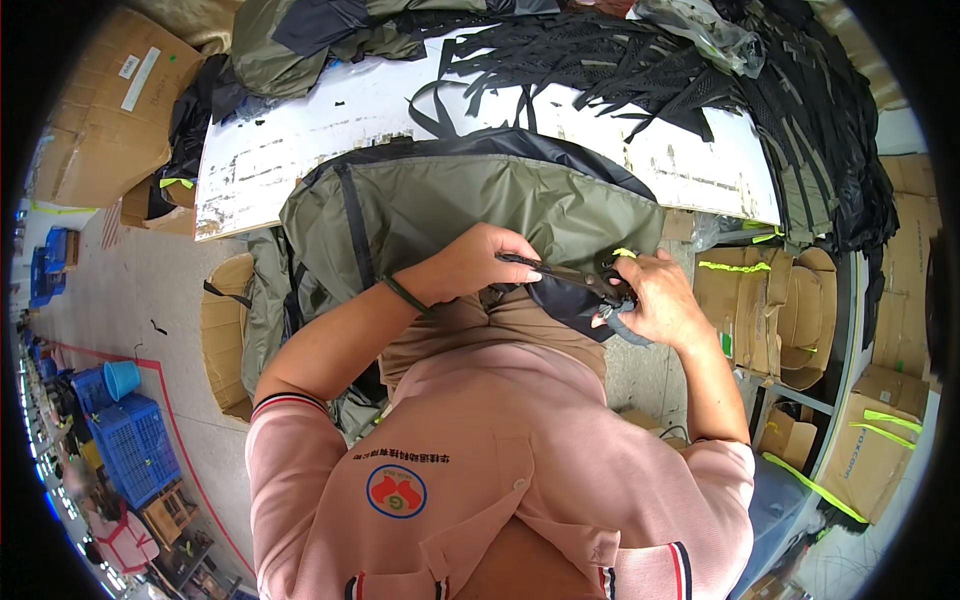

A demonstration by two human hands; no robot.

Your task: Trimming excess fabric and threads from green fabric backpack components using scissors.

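My right hand (660,298) grips a pair of dark scissors (580,276), fingers through handles partly wrapped in grey material. The blades point left toward my left hand (478,262). That hand is closed, thumb and fingers pinched by the blade tips; whether they hold a dark strip or fabric edge is hard to make out. Under both hands a large olive-green and black fabric piece (440,210), perhaps a bag, hangs from the table edge onto my lap. A black band (357,225) runs down its left part, and a thin black strap (432,112) loops above it.
The white worktable (270,165) has worn edges. Black straps and mesh (600,60) are heaped at its far right, olive fabric (275,60) at its far left. Cardboard boxes (115,95) stand on both sides. Blue crates (135,450) sit on the floor at left.
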